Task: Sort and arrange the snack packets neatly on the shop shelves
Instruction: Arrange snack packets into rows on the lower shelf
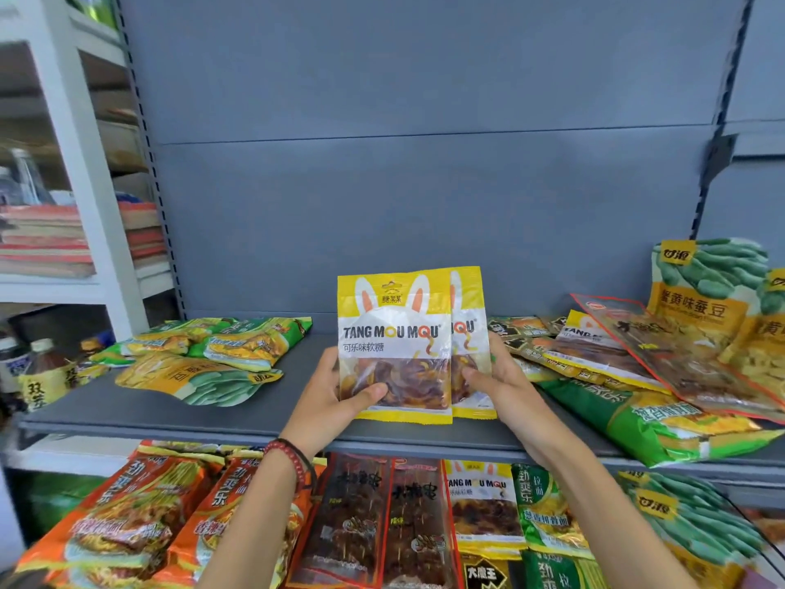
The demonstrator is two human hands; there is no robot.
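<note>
The left hand point(335, 393) and right hand point(503, 382) grip two yellow candy packets point(395, 329) upright over the grey shelf point(272, 403); brown sweets point(410, 378) show inside.

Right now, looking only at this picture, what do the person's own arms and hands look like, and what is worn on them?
Both forearms are bare, with no sleeves in view, and neither the left hand nor the right hand wears a glove. The left wrist carries a red bead bracelet and beside it a thin dark cord. The right wrist carries nothing.
</note>
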